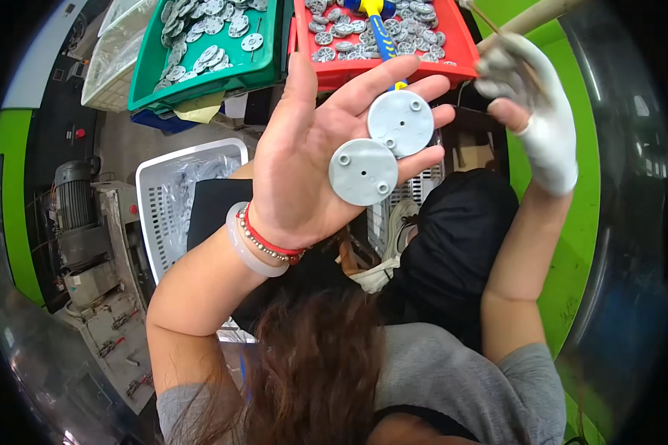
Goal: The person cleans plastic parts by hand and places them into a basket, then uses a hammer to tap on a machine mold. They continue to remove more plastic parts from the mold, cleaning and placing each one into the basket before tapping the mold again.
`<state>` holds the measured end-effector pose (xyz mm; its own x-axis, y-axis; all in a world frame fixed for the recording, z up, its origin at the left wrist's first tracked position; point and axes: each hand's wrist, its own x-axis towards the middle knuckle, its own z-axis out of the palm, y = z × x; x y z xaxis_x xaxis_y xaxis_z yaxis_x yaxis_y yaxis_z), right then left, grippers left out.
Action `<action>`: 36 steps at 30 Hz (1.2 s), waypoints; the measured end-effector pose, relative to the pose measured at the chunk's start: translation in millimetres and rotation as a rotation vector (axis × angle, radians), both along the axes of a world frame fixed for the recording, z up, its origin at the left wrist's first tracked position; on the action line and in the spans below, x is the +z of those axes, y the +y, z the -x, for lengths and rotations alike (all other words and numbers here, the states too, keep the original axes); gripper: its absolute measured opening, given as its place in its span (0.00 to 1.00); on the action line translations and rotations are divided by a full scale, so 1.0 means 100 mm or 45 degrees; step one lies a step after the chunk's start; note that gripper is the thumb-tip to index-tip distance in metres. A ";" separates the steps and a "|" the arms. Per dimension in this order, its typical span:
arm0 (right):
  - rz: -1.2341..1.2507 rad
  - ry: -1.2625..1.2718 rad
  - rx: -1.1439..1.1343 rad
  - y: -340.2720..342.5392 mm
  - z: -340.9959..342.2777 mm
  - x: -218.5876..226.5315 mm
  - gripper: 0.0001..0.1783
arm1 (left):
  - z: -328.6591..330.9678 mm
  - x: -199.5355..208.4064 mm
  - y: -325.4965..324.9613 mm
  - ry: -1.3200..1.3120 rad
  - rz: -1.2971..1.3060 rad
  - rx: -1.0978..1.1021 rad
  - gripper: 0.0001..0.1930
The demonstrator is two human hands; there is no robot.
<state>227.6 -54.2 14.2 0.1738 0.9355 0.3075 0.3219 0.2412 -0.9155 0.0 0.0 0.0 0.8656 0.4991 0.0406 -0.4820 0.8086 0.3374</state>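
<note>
Palm up, my left hand (297, 163) has its fingers stretched out and spread. Two round light-grey plastic discs lie flat across its palm and fingers: an upper disc (401, 117) and a lower disc (363, 178), which overlap slightly. Each has a small centre hole and two raised rings. At the upper right, my right hand (545, 111) wears a white glove that leaves the thumb tip bare. Motion blurs its fingers. A thin brown stick (490, 21) runs down to those fingers; whether they grip it cannot be made out.
Beyond my left hand stand a green tray (223, 80) and a red tray (453, 72), both with many grey round parts. A blue-and-yellow handled tool (382, 37) lies across the red one. A white basket (148, 215) with plastic bags is at left, near a motor (76, 208).
</note>
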 end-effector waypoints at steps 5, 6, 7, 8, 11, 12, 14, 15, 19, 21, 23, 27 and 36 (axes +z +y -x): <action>-0.888 0.354 0.130 -0.39 0.09 0.00 0.35 | 0.04 0.02 0.01 0.035 0.017 -0.001 0.43; -0.726 0.396 0.107 -0.53 0.15 0.18 0.32 | -0.02 0.06 -0.01 0.009 0.019 -0.032 0.43; -0.567 0.474 0.112 -0.58 0.24 0.27 0.29 | 0.00 0.06 -0.02 0.035 0.036 -0.012 0.43; -0.572 0.475 0.118 -0.58 0.22 0.25 0.29 | 0.01 0.07 -0.03 0.061 0.054 0.008 0.43; -0.482 0.546 0.213 -0.61 0.17 0.19 0.29 | -0.04 0.08 -0.02 0.058 0.012 0.019 0.43; -0.450 0.523 0.140 -0.61 0.18 0.16 0.28 | -0.02 0.07 -0.02 0.065 0.012 0.027 0.43; -0.410 0.522 0.105 -0.58 0.19 0.12 0.28 | 0.00 0.05 -0.01 0.062 -0.017 0.052 0.43; -0.411 0.521 0.102 -0.58 0.19 0.12 0.28 | 0.00 0.05 -0.02 0.061 -0.017 0.049 0.43; -0.445 0.497 0.205 -0.60 0.12 0.18 0.28 | -0.03 0.05 -0.03 0.060 -0.034 0.039 0.43; -0.448 0.558 0.193 -0.60 0.11 0.19 0.28 | -0.04 0.06 -0.03 0.035 -0.028 0.037 0.43; -0.455 0.453 0.162 -0.57 0.18 0.17 0.28 | -0.05 0.07 -0.05 0.111 -0.053 0.061 0.43; -0.427 0.538 0.206 -0.58 0.10 0.18 0.28 | -0.03 0.05 -0.04 0.100 -0.071 0.055 0.44; -0.407 0.466 0.174 -0.58 0.13 0.19 0.28 | -0.06 0.05 -0.06 0.131 -0.070 0.044 0.44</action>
<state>214.4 -112.5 32.9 0.2061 0.8262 0.5243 -0.0607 0.5456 -0.8358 6.0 -5.6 4.8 0.8491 0.5278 -0.0196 -0.4695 0.7713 0.4296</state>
